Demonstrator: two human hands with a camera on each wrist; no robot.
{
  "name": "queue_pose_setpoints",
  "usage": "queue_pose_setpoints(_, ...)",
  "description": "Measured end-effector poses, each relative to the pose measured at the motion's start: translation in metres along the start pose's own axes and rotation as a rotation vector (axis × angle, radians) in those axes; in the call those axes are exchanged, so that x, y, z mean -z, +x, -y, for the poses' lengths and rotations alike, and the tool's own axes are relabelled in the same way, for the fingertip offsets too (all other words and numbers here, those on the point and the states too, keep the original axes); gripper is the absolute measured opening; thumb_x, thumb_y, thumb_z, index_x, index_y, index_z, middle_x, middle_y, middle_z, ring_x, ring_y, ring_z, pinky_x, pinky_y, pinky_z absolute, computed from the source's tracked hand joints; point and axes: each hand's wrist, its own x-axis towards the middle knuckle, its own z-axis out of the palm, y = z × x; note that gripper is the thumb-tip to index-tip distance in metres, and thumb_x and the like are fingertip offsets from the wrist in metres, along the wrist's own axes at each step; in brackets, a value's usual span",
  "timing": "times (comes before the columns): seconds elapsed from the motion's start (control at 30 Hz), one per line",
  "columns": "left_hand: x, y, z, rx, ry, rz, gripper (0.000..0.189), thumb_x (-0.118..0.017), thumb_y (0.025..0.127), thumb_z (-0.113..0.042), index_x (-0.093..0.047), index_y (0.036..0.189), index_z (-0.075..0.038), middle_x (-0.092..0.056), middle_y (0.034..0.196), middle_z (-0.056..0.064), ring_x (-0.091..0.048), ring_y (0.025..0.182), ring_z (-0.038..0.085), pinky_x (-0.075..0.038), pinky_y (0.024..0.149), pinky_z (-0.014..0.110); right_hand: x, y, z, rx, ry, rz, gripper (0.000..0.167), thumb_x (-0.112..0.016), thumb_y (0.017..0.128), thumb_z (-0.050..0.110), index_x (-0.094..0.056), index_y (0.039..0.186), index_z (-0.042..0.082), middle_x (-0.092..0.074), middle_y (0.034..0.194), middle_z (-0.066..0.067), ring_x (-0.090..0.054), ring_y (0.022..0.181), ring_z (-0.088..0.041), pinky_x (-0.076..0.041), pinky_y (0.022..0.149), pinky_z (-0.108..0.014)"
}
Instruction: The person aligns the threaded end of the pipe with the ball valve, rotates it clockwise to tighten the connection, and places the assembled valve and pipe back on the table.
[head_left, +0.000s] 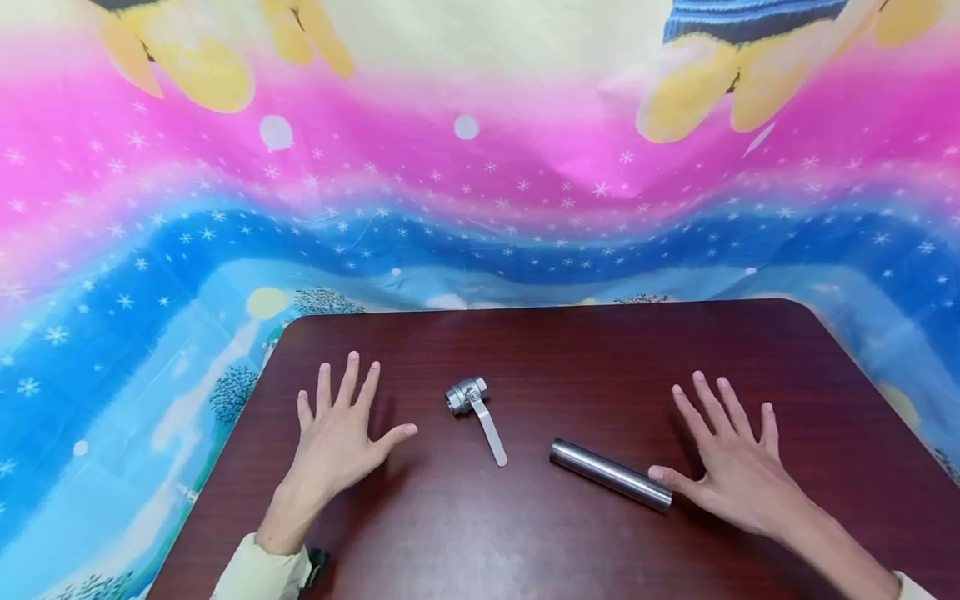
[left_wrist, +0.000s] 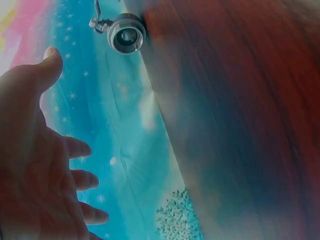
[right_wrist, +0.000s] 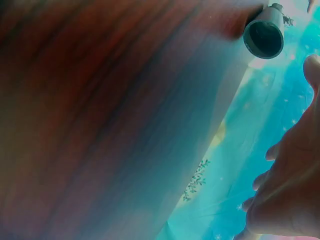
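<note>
A metal ball valve with a long flat lever handle lies near the middle of the table; its round bore faces the left wrist view, where the valve body shows at the top. To its right lies a steel pipe, set at a slant, its hollow end visible in the right wrist view. My left hand, fingers spread and palm down, is left of the valve and holds nothing. My right hand is spread likewise, its thumb overlapping the pipe's right end in the head view; whether they touch I cannot tell.
The dark red-brown wooden table has rounded far corners. Behind it and along both sides hangs a printed cloth in pink and blue with snowflakes. A pale sleeve and a dark band sit at the left wrist.
</note>
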Motion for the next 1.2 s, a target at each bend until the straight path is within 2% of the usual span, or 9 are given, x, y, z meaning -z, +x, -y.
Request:
queue_pose_setpoints(0.17, -0.006, 0.008, -0.008, -0.025, -0.004, 0.004, 0.113, -0.064, 0.089, -0.08, -0.02, 0.173, -0.019, -0.007, 0.182, 0.015, 0.001, 0.164, 0.055, -0.004, 0.122, 0.085, -0.002, 0.0, 0.005, 0.008, -0.001, 0.018, 0.117, -0.073, 0.088, 0.072, -0.017, 0.174, 0.017, -0.004, 0.182, -0.016, 0.007, 0.168, -0.042, 0.012, 0.12, -0.084)
queue_pose_setpoints(0.47, -0.014, 0.023, -0.02, -0.065, -0.002, 0.028, 0.111, -0.068, 0.09, -0.075, -0.023, 0.173, -0.017, -0.009, 0.182, 0.015, -0.004, 0.164, 0.054, -0.013, 0.124, 0.082, -0.006, 0.0, 0.014, 0.021, 0.033, 0.071, 0.114, -0.071, 0.09, 0.074, -0.02, 0.173, 0.015, -0.001, 0.183, -0.013, 0.003, 0.168, -0.041, 0.001, 0.12, -0.085)
queue_pose_setpoints(0.73, -0.018, 0.038, -0.031, -0.128, -0.044, 0.083, 0.106, -0.07, 0.092, -0.07, -0.025, 0.172, -0.016, -0.014, 0.181, 0.016, -0.008, 0.165, 0.053, -0.019, 0.126, 0.078, -0.007, -0.003, 0.019, 0.107, 0.105, 0.057, 0.109, -0.073, 0.092, 0.065, -0.016, 0.174, 0.02, -0.008, 0.182, -0.011, -0.002, 0.169, -0.034, -0.005, 0.129, -0.075)
queue_pose_setpoints(0.83, -0.02, 0.043, -0.035, -0.156, -0.081, 0.117, 0.104, -0.071, 0.094, -0.066, -0.025, 0.172, -0.015, -0.015, 0.181, 0.015, -0.01, 0.165, 0.051, -0.021, 0.127, 0.075, -0.008, -0.004, 0.021, 0.149, 0.145, 0.04, 0.108, -0.077, 0.092, 0.061, -0.02, 0.173, 0.021, -0.015, 0.181, -0.012, -0.008, 0.168, -0.035, -0.016, 0.128, -0.073)
queue_pose_setpoints(1.0, -0.024, 0.051, -0.038, -0.201, -0.155, 0.175, 0.102, -0.076, 0.095, -0.058, -0.027, 0.171, -0.011, -0.017, 0.18, 0.018, -0.017, 0.163, 0.053, -0.026, 0.129, 0.068, -0.007, -0.005, 0.026, 0.176, 0.178, 0.066, 0.105, -0.078, 0.09, 0.062, -0.027, 0.172, 0.021, -0.025, 0.178, -0.012, -0.027, 0.162, -0.039, -0.043, 0.113, -0.067)
queue_pose_setpoints(1.2, -0.03, 0.062, -0.038, -0.26, -0.233, 0.243, 0.096, -0.08, 0.095, -0.048, -0.033, 0.169, -0.009, -0.026, 0.177, 0.021, -0.029, 0.16, 0.05, -0.034, 0.128, 0.06, -0.007, -0.007, 0.033, 0.186, 0.163, 0.089, 0.099, -0.075, 0.091, 0.066, -0.035, 0.169, 0.02, -0.036, 0.174, -0.007, -0.043, 0.153, -0.034, -0.054, 0.105, -0.057)
